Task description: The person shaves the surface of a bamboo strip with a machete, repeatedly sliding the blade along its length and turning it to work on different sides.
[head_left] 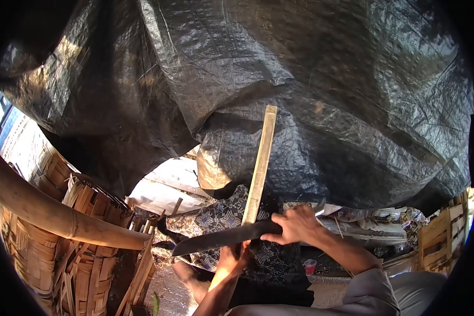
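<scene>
At 8 o'clock, a thick, smooth bamboo pole (71, 224) crosses split-bamboo basketwork (34, 253). Your machete (210, 239) has a long, dark blade, its tip toward 9 o'clock. At 6 o'clock, your left hand (234, 259) has its grip closed on the lower end of a straight, pale, narrow bamboo slat (262, 158), which leans up toward 1 o'clock over patterned cloth (221, 213). At 5 o'clock, your right hand (295, 224) grips the machete's handle, above a red cup (310, 267).
</scene>
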`<state>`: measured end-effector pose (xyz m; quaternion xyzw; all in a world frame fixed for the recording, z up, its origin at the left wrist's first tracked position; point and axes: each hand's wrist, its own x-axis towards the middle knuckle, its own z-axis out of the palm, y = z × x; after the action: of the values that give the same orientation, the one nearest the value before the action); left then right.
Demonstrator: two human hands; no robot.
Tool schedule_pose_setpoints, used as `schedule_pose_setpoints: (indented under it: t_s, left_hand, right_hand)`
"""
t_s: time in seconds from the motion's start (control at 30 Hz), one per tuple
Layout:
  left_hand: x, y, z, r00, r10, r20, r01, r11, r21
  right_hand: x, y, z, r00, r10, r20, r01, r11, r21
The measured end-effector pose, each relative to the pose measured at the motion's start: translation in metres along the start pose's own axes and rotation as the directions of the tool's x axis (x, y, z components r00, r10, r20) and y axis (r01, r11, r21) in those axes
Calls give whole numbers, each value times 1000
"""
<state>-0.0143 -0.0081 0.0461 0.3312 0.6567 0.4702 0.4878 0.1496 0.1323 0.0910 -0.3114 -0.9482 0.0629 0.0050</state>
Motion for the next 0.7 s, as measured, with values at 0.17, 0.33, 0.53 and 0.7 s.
schedule_pose_setpoints:
  t_s: [0.17, 0.33, 0.53, 0.7]
  left_hand:
    - [-12, -15, -2, 995, 95, 15, -96, 994, 50]
    - [-17, -4, 4, 995, -39, 97, 53, 989, -140]
    - [-24, -21, -4, 974, 225, 2, -224, 973, -45]
    - [-25, -17, -8, 994, 95, 54, -92, 994, -60]
  right_hand:
    - [14, 46, 4, 964, 208, -165, -190, 974, 120]
    - [-4, -6, -20, 953, 264, 150, -292, 933, 212]
    - [-4, 8, -15, 995, 56, 77, -55, 998, -11]
    - [10, 27, -1, 963, 244, -119, -230, 966, 117]
